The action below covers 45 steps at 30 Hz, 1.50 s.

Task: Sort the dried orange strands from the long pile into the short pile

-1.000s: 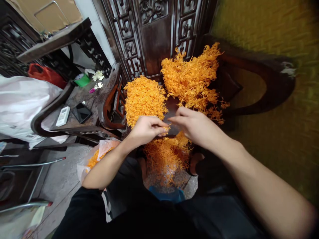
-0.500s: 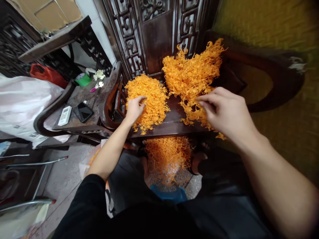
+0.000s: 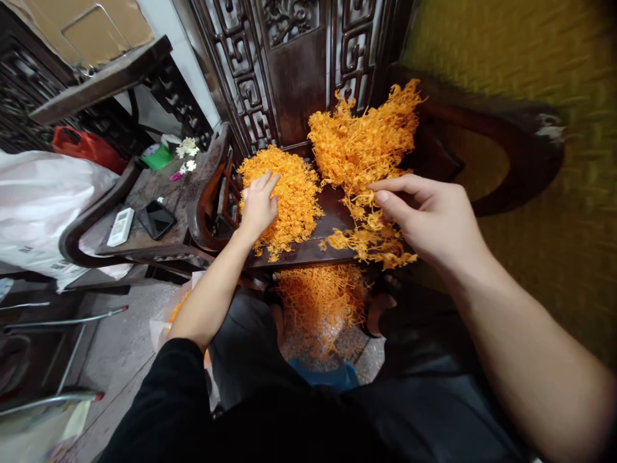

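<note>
My left hand point(image 3: 259, 209) rests over the left pile of small orange flower-like heads point(image 3: 294, 199), its fingers stretched out and apart. At the front edge of the right pile of stringy orange flower-like pieces point(image 3: 364, 148), my right hand point(image 3: 434, 215) has thumb and index fingertip together in a pinch. A thin orange flower-like piece seems to lie between those fingertips, though it is small. Below the right hand, a loose clump of the same pieces point(image 3: 380, 247) lies at the edge of the dark wooden seat point(image 3: 335, 222).
Thin orange stems point(image 3: 322, 302) cover the floor under the seat, near a blue plastic item point(image 3: 328, 376). On the side table at left lie a phone point(image 3: 157, 219), a white remote-like device point(image 3: 121, 227), white flowers point(image 3: 187, 148) and a green tape roll point(image 3: 157, 156). A curved armrest point(image 3: 515, 154) stands right.
My left hand's fingers have straightened and spread over the left pile. My right thumb and index finger have come together, and the loose clump below extends further left along the seat edge.
</note>
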Motion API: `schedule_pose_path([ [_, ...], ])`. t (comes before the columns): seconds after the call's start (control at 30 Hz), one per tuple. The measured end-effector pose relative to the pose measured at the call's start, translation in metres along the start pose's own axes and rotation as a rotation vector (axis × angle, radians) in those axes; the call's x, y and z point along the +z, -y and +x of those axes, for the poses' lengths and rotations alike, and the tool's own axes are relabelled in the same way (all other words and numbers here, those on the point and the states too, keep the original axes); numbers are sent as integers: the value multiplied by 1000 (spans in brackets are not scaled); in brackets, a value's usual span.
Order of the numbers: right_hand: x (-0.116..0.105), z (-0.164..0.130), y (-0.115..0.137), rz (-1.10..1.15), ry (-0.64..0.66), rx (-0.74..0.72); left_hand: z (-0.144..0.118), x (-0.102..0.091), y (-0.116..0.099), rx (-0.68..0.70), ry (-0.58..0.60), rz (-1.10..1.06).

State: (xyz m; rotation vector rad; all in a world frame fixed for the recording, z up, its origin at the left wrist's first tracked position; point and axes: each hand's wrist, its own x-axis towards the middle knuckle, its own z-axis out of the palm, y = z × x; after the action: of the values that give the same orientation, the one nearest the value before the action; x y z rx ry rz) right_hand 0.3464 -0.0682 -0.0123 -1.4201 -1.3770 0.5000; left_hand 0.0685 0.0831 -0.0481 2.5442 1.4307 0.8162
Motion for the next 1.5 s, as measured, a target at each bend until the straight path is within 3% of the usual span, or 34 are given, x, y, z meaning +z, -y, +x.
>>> schedule_pose_path([
  [0.1, 7, -2, 5, 147, 37, 112, -23, -7, -52, 62, 97, -431],
  [0.17, 14, -4, 10, 274, 74, 172, -40, -5, -81, 7, 248, -722],
  [0.27, 24, -8, 17, 434, 174, 218, -56, 2, -103, -115, 306, -978],
  [0.37, 31, -12, 21, 428, 254, 234, -61, 2, -107, -200, 319, -1055],
  [0.5, 36, -13, 26, 230, 324, 227, -63, -14, -107, -84, 203, -881],
  [0.6, 32, -7, 25, 91, 331, 179, -58, -37, -93, -40, 11, -769],
  [0.67, 23, 1, 18, 70, 276, 227, -51, -53, -72, -130, -183, -809],
  [0.73, 13, 8, 7, 201, 203, 317, -44, -62, -48, -221, -357, -776],
  [0.8, 4, 12, -3, 392, 144, 358, -39, -60, -26, -227, -239, -684],
  [0.9, 0, 11, -8, 510, 100, 307, -33, -36, -4, -111, 7, -388],
  [0.97, 2, 9, -5, 522, 91, 285, -25, -17, 11, -91, 9, -161],
  [1.03, 6, 7, -1, 540, 78, 278, -16, -4, 29, -161, -30, -30],
  [1.17, 10, 7, -2, 506, 99, 233, -4, -3, 51, -275, 25, 99],
  [1.23, 11, 8, -7, 465, 115, 194, -5, -11, 41, -222, 8, 48],
  [1.33, 17, 9, -12, 477, 98, 165, -19, -20, -5, -67, -25, -362],
  [1.4, 25, 7, -12, 509, 86, 178, -35, -21, -45, -33, 153, -703],
  [1.5, 44, 0, -4, 533, 81, 202, -57, -11, -93, -100, 331, -932],
])
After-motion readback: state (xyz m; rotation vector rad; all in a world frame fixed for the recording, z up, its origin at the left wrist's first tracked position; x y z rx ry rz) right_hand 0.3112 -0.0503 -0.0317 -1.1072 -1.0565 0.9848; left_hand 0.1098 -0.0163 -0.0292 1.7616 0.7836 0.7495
